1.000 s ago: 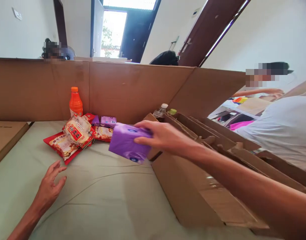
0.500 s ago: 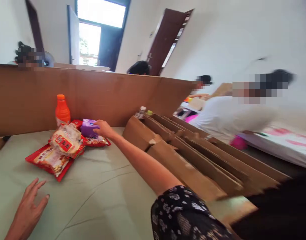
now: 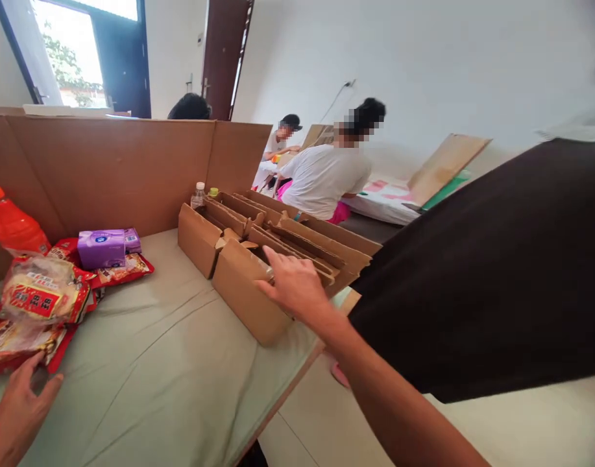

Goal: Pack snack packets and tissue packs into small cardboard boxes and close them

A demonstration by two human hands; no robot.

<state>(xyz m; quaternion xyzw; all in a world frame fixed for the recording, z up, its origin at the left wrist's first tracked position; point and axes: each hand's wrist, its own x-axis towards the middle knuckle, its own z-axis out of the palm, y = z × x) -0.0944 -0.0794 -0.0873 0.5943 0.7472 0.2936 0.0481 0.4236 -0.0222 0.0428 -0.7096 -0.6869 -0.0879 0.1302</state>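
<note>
Head view: one bank of cardboard compartments [image 3: 248, 301], one right hand [image 3: 296, 282] over its near end.
Whether that hand grips anything, I cannot tell. At left: one orange bottle [image 3: 17, 224]; at least three red-printed packets [image 3: 39, 301] overlapping, one left hand [image 3: 19, 405] at the nearest, thumb and fingers apart; two purple packs [image 3: 101, 250]. Two caps [image 3: 200, 186], white and green, show at the compartments' far end.

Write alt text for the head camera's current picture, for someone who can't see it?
A person's right hand is over open cardboard compartments on a table; the left hand is at red snack packets, with a purple pack and orange bottle farther back.
</note>
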